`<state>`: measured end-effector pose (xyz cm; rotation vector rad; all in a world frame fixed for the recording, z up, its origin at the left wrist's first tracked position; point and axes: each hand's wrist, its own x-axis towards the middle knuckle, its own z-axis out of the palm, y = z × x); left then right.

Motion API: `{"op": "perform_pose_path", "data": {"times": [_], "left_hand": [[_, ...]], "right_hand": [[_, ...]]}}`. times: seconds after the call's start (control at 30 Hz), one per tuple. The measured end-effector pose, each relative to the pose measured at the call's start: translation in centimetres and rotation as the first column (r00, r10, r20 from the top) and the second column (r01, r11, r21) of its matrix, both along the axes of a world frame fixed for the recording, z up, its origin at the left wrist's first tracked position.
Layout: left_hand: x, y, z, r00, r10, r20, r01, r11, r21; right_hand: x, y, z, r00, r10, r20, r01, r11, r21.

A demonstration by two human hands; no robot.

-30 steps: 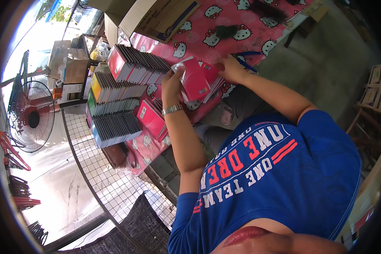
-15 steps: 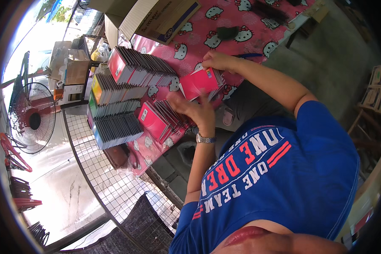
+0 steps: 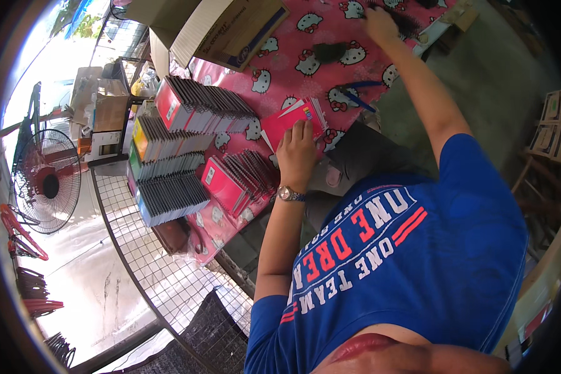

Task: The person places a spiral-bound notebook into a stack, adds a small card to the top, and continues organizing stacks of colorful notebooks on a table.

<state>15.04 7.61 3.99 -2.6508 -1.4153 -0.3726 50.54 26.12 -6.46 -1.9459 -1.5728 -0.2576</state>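
Observation:
My left hand (image 3: 298, 149), a metal watch on its wrist, rests on a small stack of pink-covered notebook sheets (image 3: 277, 124). Its fingers are curled together on the cover, and the thumb is hidden. White sheets stick out at the stack's far side, where no coil shows. At the far end of the table my right hand (image 3: 380, 26) reaches to a pile of dark spiral binding coils (image 3: 404, 22). The fingers there look closed, but what is between them is too small to make out. Blue-handled pliers (image 3: 360, 93) lie between the stack and the coils.
Spiral notebooks with red (image 3: 174, 107), yellow (image 3: 142, 137) and blue covers (image 3: 162, 210) stand in rows at left, beside bound pink notebooks (image 3: 221, 187). A cardboard box (image 3: 230, 31) stands at the back. A dark green object (image 3: 331, 52) lies on the pink patterned tablecloth (image 3: 287, 53).
My right hand has left the pink stack and moved far right to the coils. My left hand has come down from beside the stack onto its cover. The pliers show more fully.

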Motion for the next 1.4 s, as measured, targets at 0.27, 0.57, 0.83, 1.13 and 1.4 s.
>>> {"op": "perform_pose_path", "data": {"times": [0.27, 0.57, 0.83, 1.13, 1.4], "left_hand": [[-2.2, 3.0, 5.1, 0.987, 0.023, 0.162, 0.032, 0.944, -0.330], [-1.4, 3.9, 3.0, 0.985, 0.167, 0.051, -0.168, 0.986, 0.014], [-0.8, 4.6, 1.6, 0.964, 0.136, 0.228, -0.174, 0.973, 0.153], [-1.0, 4.8, 0.7, 0.937, 0.150, 0.316, -0.221, 0.954, 0.200], [-0.2, 4.9, 1.3, 0.955, 0.047, 0.294, -0.085, 0.989, 0.119]], "right_hand": [[4.1, 0.2, -0.2, 0.976, 0.216, 0.037, -0.198, 0.942, -0.270], [-8.7, -7.3, 5.4, 0.630, 0.637, -0.445, -0.654, 0.743, 0.138], [-17.0, -11.7, 9.4, 0.354, 0.780, -0.517, -0.810, 0.531, 0.247], [-18.7, -11.4, 10.2, 0.499, 0.824, -0.269, -0.785, 0.561, 0.263], [-15.7, -10.6, 10.9, 0.268, 0.866, -0.421, -0.883, 0.396, 0.251]]}}
